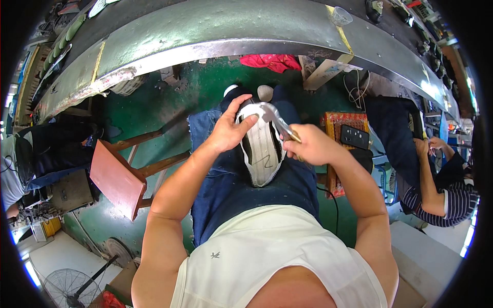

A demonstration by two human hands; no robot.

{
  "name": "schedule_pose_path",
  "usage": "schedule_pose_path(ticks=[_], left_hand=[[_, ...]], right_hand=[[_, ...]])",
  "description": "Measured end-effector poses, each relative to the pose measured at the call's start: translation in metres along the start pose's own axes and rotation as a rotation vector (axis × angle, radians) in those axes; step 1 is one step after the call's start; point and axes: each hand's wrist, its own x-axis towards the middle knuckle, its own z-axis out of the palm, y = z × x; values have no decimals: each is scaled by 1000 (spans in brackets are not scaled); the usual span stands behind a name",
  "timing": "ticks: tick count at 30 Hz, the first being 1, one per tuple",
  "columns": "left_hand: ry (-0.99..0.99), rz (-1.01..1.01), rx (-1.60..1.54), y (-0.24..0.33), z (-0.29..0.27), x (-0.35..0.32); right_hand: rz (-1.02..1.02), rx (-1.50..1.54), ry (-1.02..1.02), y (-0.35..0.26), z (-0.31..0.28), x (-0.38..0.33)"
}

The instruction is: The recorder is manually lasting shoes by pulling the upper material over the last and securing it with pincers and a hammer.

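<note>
A shoe upper on a last [262,154] lies bottom up across my thighs, with its pale underside facing me and dark material along its sides. A loose dark thread or drawn line shows near its heel end. My left hand [229,128] grips the far, toe end, thumb laid over the edge and fingers round the side. In my right hand [309,145] is a pair of lasting pincers [280,124], its curved metal head touching or just above the toe edge. Whether the jaws pinch the upper cannot be made out. Blue denim cloth [203,133] covers my lap.
A long metal-topped bench [205,31] crosses ahead, with a clear plastic cup [340,16]. A wooden stool [118,177] stands left. At right, a phone [354,136] lies on a red-orange seat [336,123]. Co-workers sit at both sides, one in a striped shirt [457,205]. A fan [72,287] stands lower left.
</note>
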Motion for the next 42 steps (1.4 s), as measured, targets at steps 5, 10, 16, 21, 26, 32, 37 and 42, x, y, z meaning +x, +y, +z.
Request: schedule_pose_path(ticks=[5, 10, 16, 21, 26, 32, 37, 42], left_hand=[[-49, 4, -39, 2, -2, 0], [-4, 62, -83, 0, 0, -4], [-19, 272, 86, 42, 12, -9], [-73, 398, 292, 36, 15, -11], [-135, 345, 278, 35, 16, -18], [-3, 94, -49, 33, 30, -27], [35, 301, -33, 41, 20, -42], [20, 596, 142, 57, 24, -56]], right_hand=[[-171, 186, -113, 19, -15, 0], [-244, 278, 121, 10, -7, -10], [-412, 236, 420, 0, -15, 51], [-398, -14, 331, 3, -13, 53], [-511, -162, 369, 0, -4, 40], [-401, -146, 434, -5, 20, 25], [-510, 74, 343, 34, 26, -10], [231, -171, 174, 65, 34, -70]])
